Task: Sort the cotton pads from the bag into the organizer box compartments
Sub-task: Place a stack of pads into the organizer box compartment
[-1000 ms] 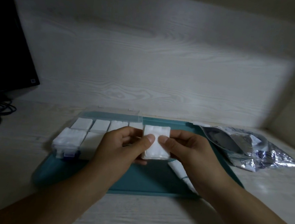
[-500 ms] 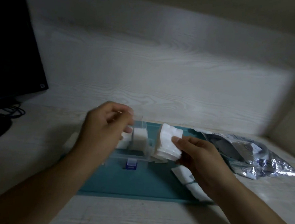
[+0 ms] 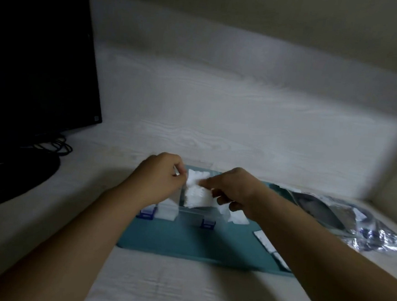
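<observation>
- Right hand (image 3: 233, 191): fingers grasp pad stack (image 3: 197, 194) over box (image 3: 189, 215), on mat (image 3: 185, 242).
- Left hand (image 3: 158, 181): fingers curled, pinching lid edge, blurred.
- Bag (image 3: 344, 216) lies right on surface (image 3: 158, 287).

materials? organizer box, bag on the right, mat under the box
Organizer box: likely clear hard plastic; pads show through its wall, blue latches. Bag: looks like metallic foil or film, crinkled, shiny glints. Mat: teal, matte, flat; fabric or rubber, can't tell.

Stack of white square cotton pads (image 3: 197, 193), upright, over right end of clear plastic organizer box (image 3: 187, 214) with blue latches. Crumpled silver foil bag (image 3: 344, 218) lies flat, well right of box.
</observation>
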`<state>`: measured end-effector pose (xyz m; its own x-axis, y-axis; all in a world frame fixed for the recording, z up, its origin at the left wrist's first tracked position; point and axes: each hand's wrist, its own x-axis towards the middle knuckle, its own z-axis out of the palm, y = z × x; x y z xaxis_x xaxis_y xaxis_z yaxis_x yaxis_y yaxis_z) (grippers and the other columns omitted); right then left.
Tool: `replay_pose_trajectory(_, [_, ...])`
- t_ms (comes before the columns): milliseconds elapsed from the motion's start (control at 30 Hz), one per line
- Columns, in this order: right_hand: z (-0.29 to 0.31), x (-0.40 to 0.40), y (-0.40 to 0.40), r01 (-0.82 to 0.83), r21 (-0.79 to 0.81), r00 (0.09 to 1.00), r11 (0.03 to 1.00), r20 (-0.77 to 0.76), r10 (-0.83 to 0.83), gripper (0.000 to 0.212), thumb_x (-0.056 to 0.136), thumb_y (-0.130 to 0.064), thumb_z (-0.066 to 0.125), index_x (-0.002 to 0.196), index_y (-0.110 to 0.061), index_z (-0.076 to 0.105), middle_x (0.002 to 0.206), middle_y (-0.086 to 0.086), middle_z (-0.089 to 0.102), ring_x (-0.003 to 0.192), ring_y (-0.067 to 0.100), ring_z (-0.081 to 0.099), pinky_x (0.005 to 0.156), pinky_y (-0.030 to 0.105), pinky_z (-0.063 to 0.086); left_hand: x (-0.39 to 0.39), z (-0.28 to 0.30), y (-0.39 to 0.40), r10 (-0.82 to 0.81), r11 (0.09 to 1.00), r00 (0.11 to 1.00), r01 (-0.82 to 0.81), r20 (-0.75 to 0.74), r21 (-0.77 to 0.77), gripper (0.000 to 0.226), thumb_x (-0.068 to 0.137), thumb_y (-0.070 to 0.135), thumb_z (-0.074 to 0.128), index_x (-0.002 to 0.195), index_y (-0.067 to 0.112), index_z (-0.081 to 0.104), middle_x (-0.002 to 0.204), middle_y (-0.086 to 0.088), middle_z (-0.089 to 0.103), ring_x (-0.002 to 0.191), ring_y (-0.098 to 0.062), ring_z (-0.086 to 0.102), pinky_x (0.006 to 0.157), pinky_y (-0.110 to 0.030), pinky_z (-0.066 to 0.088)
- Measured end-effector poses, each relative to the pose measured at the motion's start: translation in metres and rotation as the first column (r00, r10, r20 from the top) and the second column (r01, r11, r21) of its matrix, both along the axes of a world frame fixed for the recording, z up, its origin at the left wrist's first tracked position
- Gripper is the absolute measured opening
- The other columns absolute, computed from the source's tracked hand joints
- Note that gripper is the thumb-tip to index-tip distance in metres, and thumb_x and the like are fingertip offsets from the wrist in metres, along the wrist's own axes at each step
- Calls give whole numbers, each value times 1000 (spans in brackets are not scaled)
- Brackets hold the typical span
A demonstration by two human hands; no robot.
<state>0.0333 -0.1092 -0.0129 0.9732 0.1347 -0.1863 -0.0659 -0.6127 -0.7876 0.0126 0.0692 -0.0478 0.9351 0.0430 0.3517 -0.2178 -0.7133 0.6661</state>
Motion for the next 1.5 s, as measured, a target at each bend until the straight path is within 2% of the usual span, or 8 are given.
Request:
replay_pose_trajectory(467, [-8,5,19,-95,-354,994,931,25,111,25,89,-20,70,98,2,60,86,12,69,37,9,52,33,14,34,-2,-3,0,-23,979,997,37,-69,198,3,84,33,71,83,31,70,81,10,68,78,-12,64,78,-34,56])
replay_pose_trajectory(533, [-13,6,20,-93,-395,989,914,67,130,31,88,-21,71,108,0,58,87,14,69,43,12,54,41,18,43,-3,-4,-2,-59,965,995,79,-86,250,6,83,32,72,88,30,76,82,11,70,79,-10,65,77,-31,56])
replay_pose_trajectory(667, [-21,5,17,-41,-551,967,834,189,173,54,83,-31,73,127,-8,51,112,11,65,96,27,63,83,35,54,-4,-8,-5,-122,928,989,143,-81,345,14,86,31,71,96,29,80,76,14,58,78,-10,58,66,-23,44])
replay_pose_trajectory(900, [-24,6,1,-34,-397,981,917,164,107,41,90,-22,62,119,6,57,102,25,70,84,28,64,83,43,54,-4,-8,-7,-120,910,990,140,-75,391,36,90,43,67,121,24,69,114,5,60,111,-16,53,94,-35,48])
replay_pose_trajectory(1033, [-19,-1,-1,-92,-432,974,897,147,170,44,90,-28,66,120,5,60,106,24,69,75,22,54,72,36,50,-4,-9,-11,-120,903,987,155,-111,401,29,90,43,66,109,22,74,107,2,64,106,-17,55,90,-37,50])
replay_pose_trajectory(1233, [-20,1,-1,-126,-465,957,876,176,232,64,83,-27,75,139,-10,50,128,12,60,108,24,60,80,25,42,-5,-12,-15,-147,898,984,176,-102,403,33,91,56,58,97,30,77,81,6,57,84,-14,55,70,-34,48])
replay_pose_trajectory(1400, [-30,6,-1,-114,-430,940,896,246,238,53,84,-30,74,132,-16,55,100,6,66,76,14,55,65,20,43,-5,-15,-19,-133,843,979,195,-158,502,31,100,51,42,116,43,67,87,8,31,105,-20,38,81,-32,35])
replay_pose_trajectory(1500, [-24,7,-20,45,-323,851,945,508,133,22,90,-22,62,111,-23,67,81,0,74,62,11,67,65,27,56,-7,-13,-20,-116,841,980,184,-161,509,31,103,41,40,125,39,62,97,4,33,116,-25,37,93,-34,35])
